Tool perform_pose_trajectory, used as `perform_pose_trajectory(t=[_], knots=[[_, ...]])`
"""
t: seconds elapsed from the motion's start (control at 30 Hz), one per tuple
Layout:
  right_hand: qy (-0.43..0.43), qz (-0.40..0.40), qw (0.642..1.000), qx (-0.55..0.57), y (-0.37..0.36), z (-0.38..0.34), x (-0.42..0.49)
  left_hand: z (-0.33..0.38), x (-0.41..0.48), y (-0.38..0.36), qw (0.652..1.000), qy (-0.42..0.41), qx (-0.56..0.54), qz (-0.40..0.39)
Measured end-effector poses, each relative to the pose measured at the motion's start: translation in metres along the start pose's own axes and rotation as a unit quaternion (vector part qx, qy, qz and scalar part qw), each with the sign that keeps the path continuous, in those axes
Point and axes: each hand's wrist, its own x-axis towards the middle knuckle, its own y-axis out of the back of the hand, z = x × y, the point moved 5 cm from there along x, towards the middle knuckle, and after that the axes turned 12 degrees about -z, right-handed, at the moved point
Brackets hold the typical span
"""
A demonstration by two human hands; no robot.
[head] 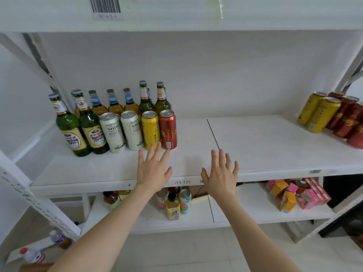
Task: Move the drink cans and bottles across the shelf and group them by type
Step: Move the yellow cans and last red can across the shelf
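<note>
On the white shelf (196, 134) a cluster stands at the left: green beer bottles (68, 124), amber bottles (114, 105) behind, two white cans (121, 132), one yellow can (150, 130) and one red can (168, 129). At the far right stand two yellow cans (318, 112) and several red cans (347, 120). My left hand (152, 169) hovers flat with fingers spread just in front of the yellow and red cans, holding nothing. My right hand (222, 173) is spread over the shelf's front edge, also holding nothing.
The lower shelf (245, 213) holds small juice bottles and cans (174, 203) in the middle and pink and orange cartons (294, 193) at the right. Slanted shelf posts (29, 193) frame both sides. A barcode label (106, 8) sits on the shelf above.
</note>
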Motion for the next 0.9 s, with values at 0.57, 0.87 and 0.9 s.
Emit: perform_pose_trajectory(t=[0.57,0.87,0.9], knots=[[-0.012,0.021,0.997,0.067,-0.008,-0.117,0.08,-0.138,0.084,0.021,0.997,-0.03,-0.022,0.072],[0.058,-0.045,0.958,0.278,-0.031,-0.128,0.14,-0.145,0.148,0.029,0.992,-0.1,-0.078,0.006],[0.066,-0.058,0.945,0.314,-0.034,-0.128,0.148,-0.144,0.154,0.029,0.991,-0.11,-0.08,-0.009]])
